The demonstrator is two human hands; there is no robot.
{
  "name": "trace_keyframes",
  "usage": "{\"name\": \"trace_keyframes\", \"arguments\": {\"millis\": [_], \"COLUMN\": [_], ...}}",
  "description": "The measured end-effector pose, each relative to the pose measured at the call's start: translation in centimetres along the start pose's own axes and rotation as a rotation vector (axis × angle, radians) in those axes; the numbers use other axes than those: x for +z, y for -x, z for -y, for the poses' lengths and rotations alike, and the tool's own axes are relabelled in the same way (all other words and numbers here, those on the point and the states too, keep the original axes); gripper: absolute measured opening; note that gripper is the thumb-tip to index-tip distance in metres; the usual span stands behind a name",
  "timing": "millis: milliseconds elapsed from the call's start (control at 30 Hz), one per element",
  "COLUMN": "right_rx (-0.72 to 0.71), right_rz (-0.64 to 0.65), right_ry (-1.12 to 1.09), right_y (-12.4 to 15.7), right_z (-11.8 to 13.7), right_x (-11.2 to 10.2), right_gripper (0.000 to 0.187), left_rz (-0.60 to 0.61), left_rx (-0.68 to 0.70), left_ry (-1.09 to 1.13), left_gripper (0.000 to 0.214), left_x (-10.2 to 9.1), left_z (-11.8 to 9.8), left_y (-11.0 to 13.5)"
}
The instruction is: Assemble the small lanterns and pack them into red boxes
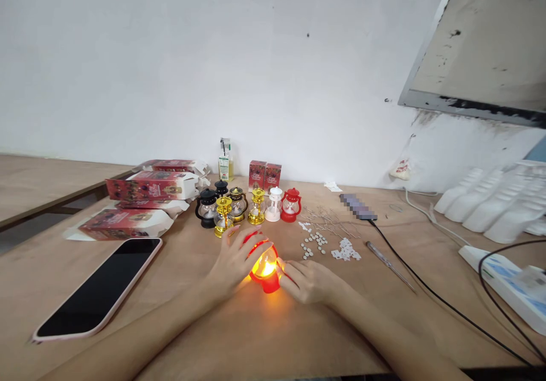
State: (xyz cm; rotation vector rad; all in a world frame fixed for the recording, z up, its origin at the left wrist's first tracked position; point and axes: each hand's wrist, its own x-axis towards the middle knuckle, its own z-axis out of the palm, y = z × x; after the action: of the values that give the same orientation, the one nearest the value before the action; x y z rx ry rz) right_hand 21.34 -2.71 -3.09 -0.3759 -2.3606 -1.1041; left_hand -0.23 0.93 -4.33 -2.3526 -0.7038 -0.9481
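A small red lantern (271, 283) glows orange-yellow on the table in front of me, tilted a little. My left hand (237, 260) curls over its top and left side, fingers wrapped round it. On the lantern's right side, my right hand (305, 280) has its fingertips bunched against the edge; what exactly they pinch there is hidden. Behind my hands stand several unlit mini lanterns: a black one (207, 213), gold ones, including a front gold lantern (223, 222), a white one (273, 207) and another red lantern (290, 209).
Red printed boxes (128, 222) pile up at left, near a phone (102, 290). Button cells (313, 244), white tabs (346, 250), thin wires (333, 222) and a screwdriver (390, 264) lie right. A power strip (507, 290), black cable (426, 293) and white bottle-like pieces (495, 210) occupy the far right.
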Motion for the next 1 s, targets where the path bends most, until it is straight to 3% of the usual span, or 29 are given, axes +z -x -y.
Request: {"name": "trace_keyframes", "arguments": {"millis": [167,467,1000], "right_rx": [0.000,0.054,0.088], "right_rz": [0.043,-0.002,-0.032], "right_ry": [-0.055,-0.067,-0.047], "right_y": [0.3,0.5,-0.3], "right_z": [-0.1,-0.2,-0.1], "right_x": [0.2,0.9,0.6], "right_gripper": [0.027,0.028,0.027], "left_rz": [0.028,0.028,0.048], "left_rx": [0.022,-0.006,-0.147], "left_ry": [-0.016,-0.003,0.254], "left_gripper": [0.032,0.031,0.034], "left_x": [0.3,0.5,0.9], "left_z": [0.2,0.3,-0.3], "left_y": [0.4,0.4,0.9]}}
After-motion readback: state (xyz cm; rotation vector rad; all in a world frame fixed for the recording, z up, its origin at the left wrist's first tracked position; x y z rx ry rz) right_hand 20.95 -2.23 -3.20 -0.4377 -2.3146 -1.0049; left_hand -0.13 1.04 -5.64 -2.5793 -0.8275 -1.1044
